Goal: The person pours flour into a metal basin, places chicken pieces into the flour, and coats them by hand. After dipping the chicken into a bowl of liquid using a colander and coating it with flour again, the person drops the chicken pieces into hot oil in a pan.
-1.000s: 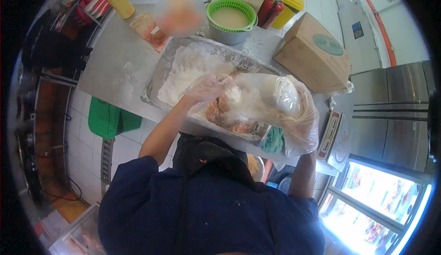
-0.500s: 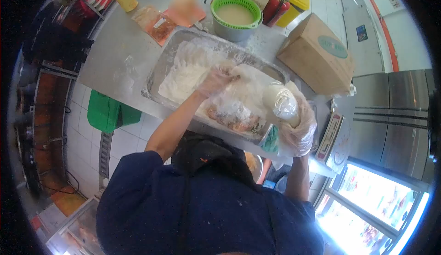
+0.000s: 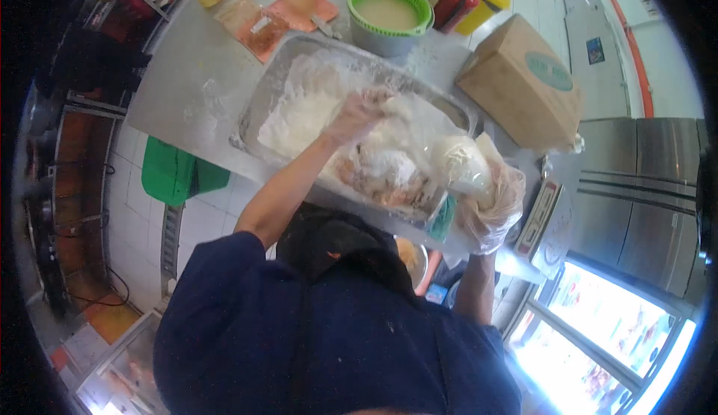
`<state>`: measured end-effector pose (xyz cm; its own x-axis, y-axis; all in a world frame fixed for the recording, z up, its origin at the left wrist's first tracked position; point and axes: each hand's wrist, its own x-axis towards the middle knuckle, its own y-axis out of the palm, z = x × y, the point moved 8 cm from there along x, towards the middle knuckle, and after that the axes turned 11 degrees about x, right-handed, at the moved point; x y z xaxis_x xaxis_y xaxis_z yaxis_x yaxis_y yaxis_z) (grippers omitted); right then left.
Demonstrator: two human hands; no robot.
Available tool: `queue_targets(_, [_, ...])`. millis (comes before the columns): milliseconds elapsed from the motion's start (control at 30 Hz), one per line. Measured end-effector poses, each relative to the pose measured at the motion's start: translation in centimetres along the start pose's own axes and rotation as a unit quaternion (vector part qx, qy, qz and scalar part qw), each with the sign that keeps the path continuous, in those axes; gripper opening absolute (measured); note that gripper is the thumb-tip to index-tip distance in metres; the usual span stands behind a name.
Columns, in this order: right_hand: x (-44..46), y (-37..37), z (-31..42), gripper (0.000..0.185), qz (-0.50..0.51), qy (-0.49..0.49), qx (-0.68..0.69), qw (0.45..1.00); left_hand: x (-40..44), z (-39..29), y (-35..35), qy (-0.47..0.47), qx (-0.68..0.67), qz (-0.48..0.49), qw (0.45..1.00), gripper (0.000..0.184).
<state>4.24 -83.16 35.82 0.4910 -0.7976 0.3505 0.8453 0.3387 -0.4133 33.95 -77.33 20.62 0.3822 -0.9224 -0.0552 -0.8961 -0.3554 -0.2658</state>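
Observation:
A metal tray [image 3: 258,104] holds white powder [image 3: 299,119] that looks like flour. Raw-looking pieces of meat [image 3: 359,175] lie at its near right side, partly covered by a heap of the powder. Over the tray, my left hand [image 3: 359,116], in a clear glove, has its fingers closed on the edge of a clear plastic bag [image 3: 458,162]. The bag hangs tilted over the tray's right end with white powder inside. My right hand [image 3: 493,209], in a loose clear plastic glove, is wrapped round the bag's other end; some fingers are hidden behind it.
Behind the tray stands a grey pot with a green basket [image 3: 357,12] holding pale liquid. A cardboard box [image 3: 501,78] is at the right, a scale [image 3: 540,217] nearer. Packets [image 3: 262,33] lie back left. A green bin [image 3: 168,172] stands on the floor.
My right hand has shifted slightly right and down with the bag. My left hand has lifted a little. The powder heap on the meat shows more clearly.

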Motion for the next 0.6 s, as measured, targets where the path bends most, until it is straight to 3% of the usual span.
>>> queue_targets(100, [-0.7,-0.2,-1.3,0.052,-0.024,0.008,0.017,1.0,0.7,2.1,0.1,0.027,-0.007,-0.056,0.998,0.023])
queue_targets(200, [-1.1,-0.5,-2.4,0.051,-0.048,0.016,0.029,0.998,0.2,-2.5,0.0,0.05,-0.034,-0.063,0.996,0.021])
queue_targets(267, [-1.4,-0.8,-3.2,0.051,-0.063,0.026,0.036,0.997,1.1,-0.4,0.7,0.032,0.002,-0.019,0.999,0.02])
queue_targets(367, [-2.4,-1.4,-5.3,0.05,-0.101,0.055,0.066,0.991,0.6,-2.4,1.9,0.058,-0.108,0.001,0.992,0.019])
queue_targets(433, [-3.4,-1.5,-7.5,0.05,-0.131,0.083,0.118,0.981,2.1,-4.0,1.3,0.067,0.055,-0.011,0.996,0.019])
queue_targets(500, [-5.0,-1.0,-10.7,0.05,-0.175,0.163,0.201,0.95,3.2,-7.2,2.0,0.087,0.103,0.009,0.991,0.018])
queue_targets(533, [-6.0,-0.4,-11.6,0.049,-0.211,0.221,0.251,0.919,3.8,-9.5,2.4,0.102,0.147,0.024,0.984,0.018])
queue_targets(567, [-7.5,0.5,-13.6,0.05,-0.291,0.334,0.316,0.839,4.5,-12.0,2.3,0.112,0.152,0.026,0.982,0.018])
queue_targets(600, [-7.2,1.5,-12.7,0.05,-0.296,0.327,0.322,0.838,4.7,-15.4,3.3,0.178,0.216,0.092,0.956,0.019])
